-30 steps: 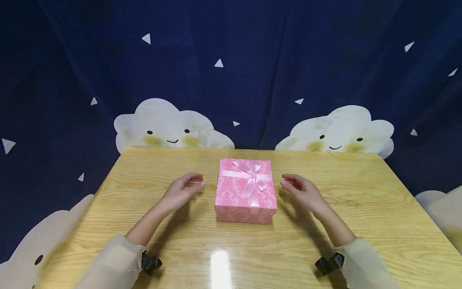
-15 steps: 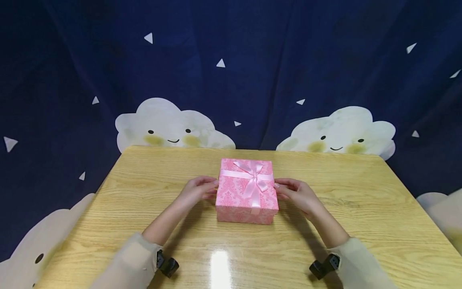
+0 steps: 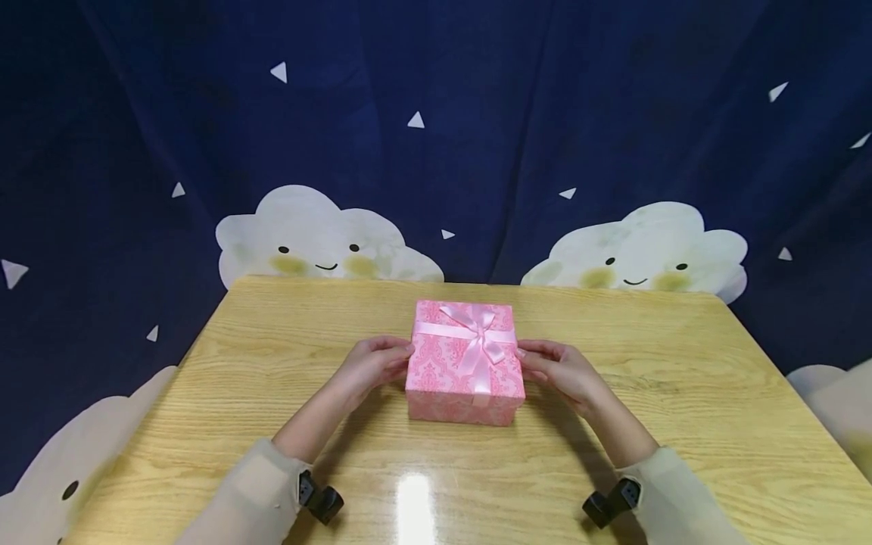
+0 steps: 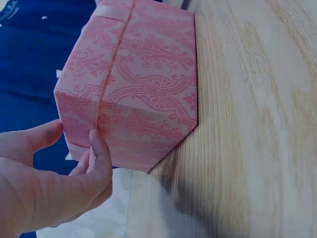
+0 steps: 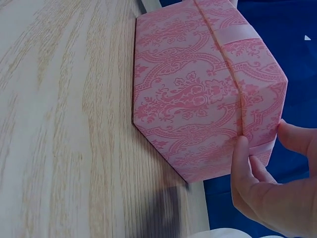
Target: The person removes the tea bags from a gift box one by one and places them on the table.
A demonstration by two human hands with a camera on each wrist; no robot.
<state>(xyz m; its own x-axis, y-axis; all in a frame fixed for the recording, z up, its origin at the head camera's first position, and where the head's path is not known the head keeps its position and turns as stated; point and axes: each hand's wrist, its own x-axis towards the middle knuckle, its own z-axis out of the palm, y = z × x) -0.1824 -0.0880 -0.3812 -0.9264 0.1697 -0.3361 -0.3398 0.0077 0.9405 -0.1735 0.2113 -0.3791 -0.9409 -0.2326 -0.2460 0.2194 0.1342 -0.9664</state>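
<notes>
A pink patterned gift box stands on the wooden table, its lid seated on the base. A pale pink ribbon with a bow crosses the lid. On the left side, my left hand pinches the lid; the left wrist view has the thumb on the top edge and a fingertip at the lid's lower rim. My right hand grips the opposite side in the same way, with a fingertip at the seam in the right wrist view. The inside of the box is hidden.
The light wooden table extends on both sides of the box and towards the front. Behind it hangs a dark blue curtain with white clouds and triangles. Black wrist cameras sit at the sleeve cuffs.
Both hands have moved inward from beside the box to its sides and now hold the lid. Over the last half second they have barely shifted, and the box stays in place.
</notes>
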